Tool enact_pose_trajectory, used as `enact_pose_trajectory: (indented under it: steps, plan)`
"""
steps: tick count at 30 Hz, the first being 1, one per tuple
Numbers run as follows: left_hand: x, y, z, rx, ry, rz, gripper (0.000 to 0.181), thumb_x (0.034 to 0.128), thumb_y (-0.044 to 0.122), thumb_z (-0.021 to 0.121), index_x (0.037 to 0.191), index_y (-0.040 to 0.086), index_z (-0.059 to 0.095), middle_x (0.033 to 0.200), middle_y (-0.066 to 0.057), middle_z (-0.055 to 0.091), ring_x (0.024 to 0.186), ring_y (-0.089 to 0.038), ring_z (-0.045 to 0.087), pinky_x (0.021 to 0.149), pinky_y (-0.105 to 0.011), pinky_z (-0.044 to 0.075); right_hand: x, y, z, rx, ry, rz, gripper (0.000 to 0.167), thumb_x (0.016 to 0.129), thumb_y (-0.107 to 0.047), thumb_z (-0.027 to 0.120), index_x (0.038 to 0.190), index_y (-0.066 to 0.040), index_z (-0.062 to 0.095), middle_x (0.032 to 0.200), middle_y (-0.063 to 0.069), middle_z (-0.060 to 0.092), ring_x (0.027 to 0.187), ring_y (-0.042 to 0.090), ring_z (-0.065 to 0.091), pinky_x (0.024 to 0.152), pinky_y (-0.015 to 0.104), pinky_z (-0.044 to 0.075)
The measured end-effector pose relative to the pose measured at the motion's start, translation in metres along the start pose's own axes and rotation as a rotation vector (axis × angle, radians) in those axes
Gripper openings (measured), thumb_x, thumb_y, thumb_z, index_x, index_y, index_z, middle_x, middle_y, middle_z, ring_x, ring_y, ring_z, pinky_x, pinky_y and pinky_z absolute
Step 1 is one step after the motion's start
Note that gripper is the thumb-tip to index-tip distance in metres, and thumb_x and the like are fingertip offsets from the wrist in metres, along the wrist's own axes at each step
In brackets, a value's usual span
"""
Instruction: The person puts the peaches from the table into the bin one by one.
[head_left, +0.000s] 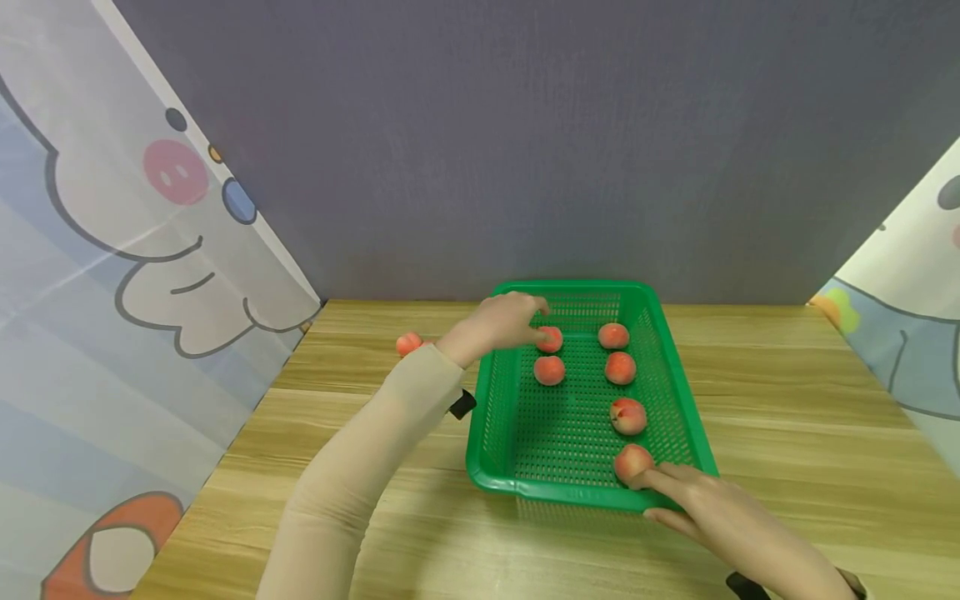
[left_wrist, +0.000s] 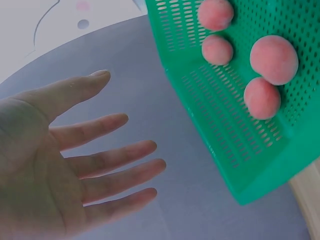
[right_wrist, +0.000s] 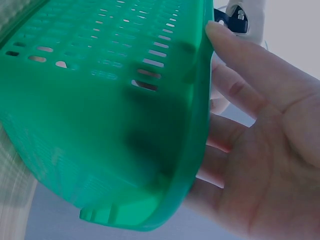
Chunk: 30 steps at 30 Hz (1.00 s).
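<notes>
Several red-pink peaches lie in a green plastic basket [head_left: 693,400], two in a left column and the others along its right side. Over the far left peach [head_left: 552,340] hovers my left hand [head_left: 498,323]; in the left wrist view its fingers are spread and hold nothing. My right hand [head_left: 693,497] grips the basket's near right rim, thumb outside and fingers reaching over it. Those fingers overlap the nearest peach [head_left: 632,461]; whether they touch it I cannot tell. In the right wrist view the basket wall hides the fingertips.
Left of the basket, a peach [head_left: 408,342] on the wooden table [head_left: 405,508] is partly hidden by my left arm. A grey wall [head_left: 495,150] stands behind the table. Cartoon-printed sheets [head_left: 82,333] flank both sides.
</notes>
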<state>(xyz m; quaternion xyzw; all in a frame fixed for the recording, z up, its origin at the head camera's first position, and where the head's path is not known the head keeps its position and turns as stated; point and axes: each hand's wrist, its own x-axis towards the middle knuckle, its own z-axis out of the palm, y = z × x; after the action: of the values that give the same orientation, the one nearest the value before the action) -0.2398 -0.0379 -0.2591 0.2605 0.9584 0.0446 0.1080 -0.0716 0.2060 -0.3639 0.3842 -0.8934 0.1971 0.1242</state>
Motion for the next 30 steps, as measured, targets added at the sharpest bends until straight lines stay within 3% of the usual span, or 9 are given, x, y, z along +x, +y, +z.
enact_pose_trajectory:
  steps: [7, 17, 30]
  plan:
    - [-0.018, -0.013, -0.006, 0.007, 0.051, -0.018, 0.048, 0.0842, 0.04, 0.056, 0.124, 0.015, 0.05, 0.126, -0.001, 0.049, 0.114, -0.02, 0.045, 0.085, -0.038, 0.043, 0.0, 0.0, 0.0, -0.005, 0.005, -0.004, 0.031, 0.073, -0.026, 0.069, 0.102, -0.023, 0.057, 0.091, -0.012, 0.057, 0.078, 0.008, 0.057, 0.057, 0.023, 0.047]
    - [-0.035, -0.041, -0.004, -0.1, 0.125, -0.027, 0.047, 0.0844, 0.034, 0.058, 0.123, 0.009, 0.05, 0.118, -0.007, 0.055, 0.104, -0.022, 0.052, 0.085, -0.037, 0.043, 0.0, -0.001, -0.001, -0.005, -0.029, 0.023, 0.031, 0.074, -0.028, 0.068, 0.103, -0.023, 0.057, 0.091, -0.011, 0.058, 0.078, 0.008, 0.058, 0.057, 0.024, 0.048]
    - [-0.043, -0.073, 0.011, -0.219, 0.219, -0.081, 0.045, 0.0861, 0.028, 0.057, 0.123, 0.004, 0.05, 0.118, -0.016, 0.053, 0.106, -0.03, 0.051, 0.088, -0.041, 0.042, 0.0, -0.002, -0.001, 0.005, -0.018, 0.017, 0.03, 0.074, -0.026, 0.068, 0.102, -0.022, 0.058, 0.089, -0.012, 0.057, 0.077, 0.006, 0.057, 0.056, 0.022, 0.047]
